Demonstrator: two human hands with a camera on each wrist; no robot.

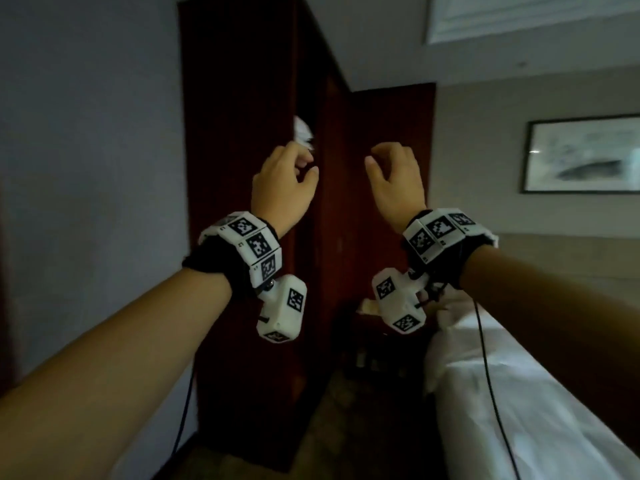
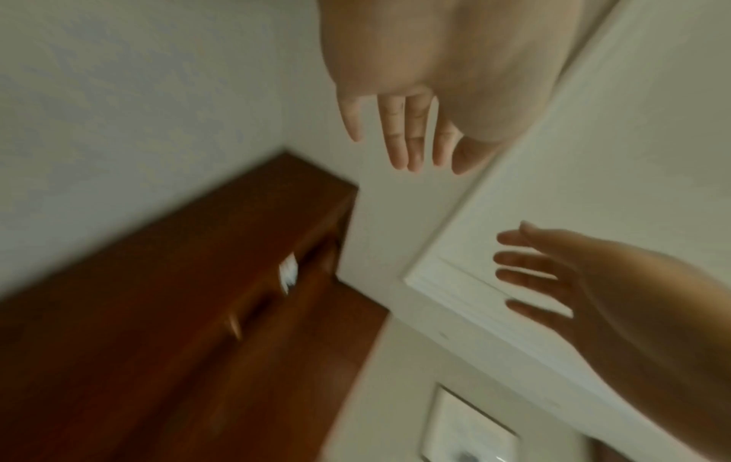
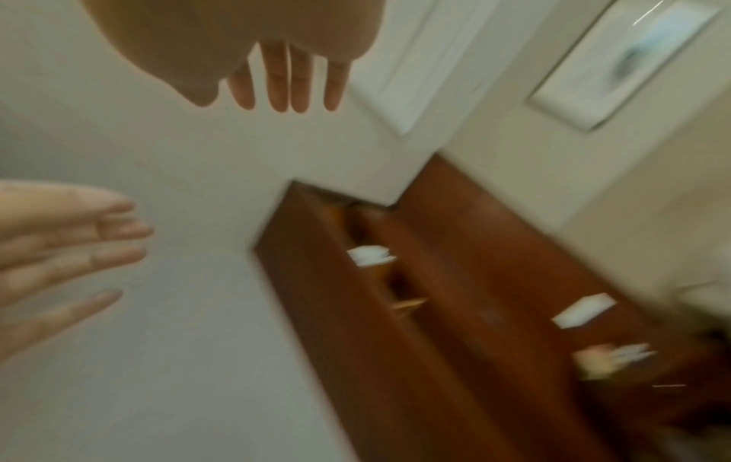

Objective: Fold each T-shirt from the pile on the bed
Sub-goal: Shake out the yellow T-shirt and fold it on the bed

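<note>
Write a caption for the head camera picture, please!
Two empty hands, left and right, raised before a dark wooden wardrobe.

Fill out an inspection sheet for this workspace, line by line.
Surface: bed in white sheet at right, only its edge in view.
Job's things: no T-shirt seen.
Clutter: white item in the wardrobe gap.
Grippers: left hand and right hand raised, fingers relaxed, holding nothing.
Cables: black cable hangs from the right wrist across the bed.
Surroundings: dark wooden wardrobe, framed picture on the wall.
</note>
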